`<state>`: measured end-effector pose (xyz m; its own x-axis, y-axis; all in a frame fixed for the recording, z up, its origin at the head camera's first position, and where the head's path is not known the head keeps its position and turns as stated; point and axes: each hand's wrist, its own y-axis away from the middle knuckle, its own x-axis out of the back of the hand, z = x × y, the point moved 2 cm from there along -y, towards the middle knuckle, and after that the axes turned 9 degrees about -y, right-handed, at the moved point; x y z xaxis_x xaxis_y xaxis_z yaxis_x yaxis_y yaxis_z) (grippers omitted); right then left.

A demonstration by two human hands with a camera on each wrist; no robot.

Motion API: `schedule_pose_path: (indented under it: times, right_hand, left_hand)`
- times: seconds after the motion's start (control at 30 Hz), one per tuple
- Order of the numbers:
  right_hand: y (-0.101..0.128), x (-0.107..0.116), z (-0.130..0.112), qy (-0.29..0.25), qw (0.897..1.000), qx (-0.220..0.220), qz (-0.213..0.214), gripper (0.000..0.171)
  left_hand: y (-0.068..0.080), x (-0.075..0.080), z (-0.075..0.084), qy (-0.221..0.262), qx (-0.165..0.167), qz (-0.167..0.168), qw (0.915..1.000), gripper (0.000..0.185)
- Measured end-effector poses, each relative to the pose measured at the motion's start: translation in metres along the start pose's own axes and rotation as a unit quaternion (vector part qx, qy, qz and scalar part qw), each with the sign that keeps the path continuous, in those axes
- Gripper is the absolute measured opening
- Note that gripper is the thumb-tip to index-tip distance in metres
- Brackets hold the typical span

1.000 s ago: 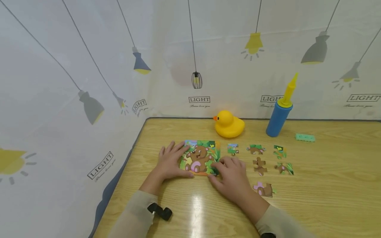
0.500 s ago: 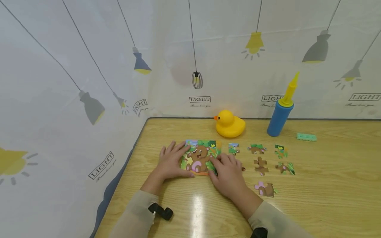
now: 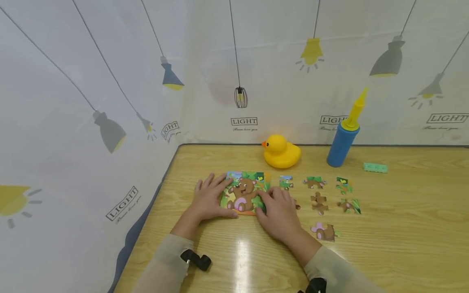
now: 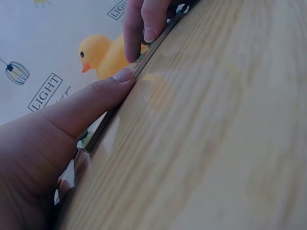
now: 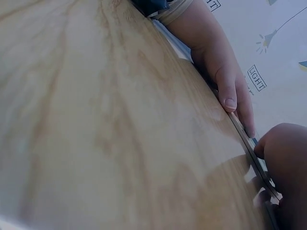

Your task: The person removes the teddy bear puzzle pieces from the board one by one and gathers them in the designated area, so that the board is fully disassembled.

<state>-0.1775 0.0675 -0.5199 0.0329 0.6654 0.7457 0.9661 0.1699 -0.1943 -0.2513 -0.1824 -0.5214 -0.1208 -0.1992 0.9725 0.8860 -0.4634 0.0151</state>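
Note:
A bear picture puzzle [image 3: 242, 194] lies flat on the wooden table between both hands. My left hand [image 3: 209, 200] rests along its left side with fingers spread, the thumb reaching along the near edge. At the puzzle's right side, my right hand [image 3: 281, 215] touches it with bent, relaxed fingertips, the thumb near the lower right corner. In the left wrist view, the left thumb [image 4: 93, 101] lies at the puzzle's thin edge [image 4: 100, 129]. The right wrist view has the right hand [image 5: 290, 163] close up, covering part of the board.
Loose puzzle pieces lie right of the board, among them a sky piece [image 3: 286, 181], a brown piece [image 3: 320, 203] and a pink-and-brown piece [image 3: 325, 232]. Behind stand a yellow rubber duck [image 3: 281, 152] and a blue hand pump [image 3: 342, 146]. A mint toy brick [image 3: 375, 168] lies farther right.
My right hand has shifted left, its fingertips now farther over the puzzle's right side. A loose brown piece now shows partly beside its knuckles. The left hand stays in place.

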Motion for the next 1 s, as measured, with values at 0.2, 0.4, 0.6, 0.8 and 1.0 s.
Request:
schedule_pose_path:
  times: [0.2, 0.4, 0.6, 0.8, 1.0]
  right_hand:
    - [-0.0026, -0.002, 0.0006, -0.019, 0.999, -0.025, -0.009, 0.053]
    - [-0.005, -0.0001, 0.002, -0.049, 0.998, -0.043, -0.011, 0.055]
    - [-0.0068, 0.0043, 0.0013, -0.062, 0.997, -0.051, -0.022, 0.056]
    - [-0.0086, 0.0061, 0.0002, -0.067, 0.995, -0.058, -0.034, 0.056]
    - [-0.0087, 0.007, -0.0002, -0.074, 0.995, -0.063, -0.037, 0.056]
  left_hand:
    - [0.0025, 0.0016, -0.0002, -0.001, 0.0, -0.002, 1.0, 0.12]
    - [0.0017, 0.0004, -0.0008, -0.009, 0.001, -0.007, 0.9999, 0.121]
    - [0.0001, -0.0003, -0.0012, -0.015, -0.001, -0.012, 0.9998, 0.121]
    - [0.0012, 0.001, -0.0004, -0.009, -0.007, -0.008, 0.9999, 0.121]
    - [0.002, 0.0036, 0.0014, -0.01, -0.005, -0.013, 0.9999, 0.122]
